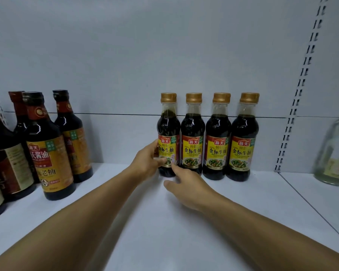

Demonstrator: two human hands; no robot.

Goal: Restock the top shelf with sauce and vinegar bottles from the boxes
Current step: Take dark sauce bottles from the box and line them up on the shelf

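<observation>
Several dark soy sauce bottles with gold caps and yellow labels stand in a row against the back wall of the white top shelf. My left hand grips the leftmost bottle of that row round its lower label, thumb across the front. My right hand reaches in from the lower right, fingers loosely extended, fingertips at the base of that same bottle and its neighbour. Two more bottles of the row stand to the right, upright and touching.
A group of larger dark sauce bottles with black and red caps stands at the shelf's left. A clear bottle with a white label stands at the far right, past a slotted shelf upright. Bare shelf lies between the groups.
</observation>
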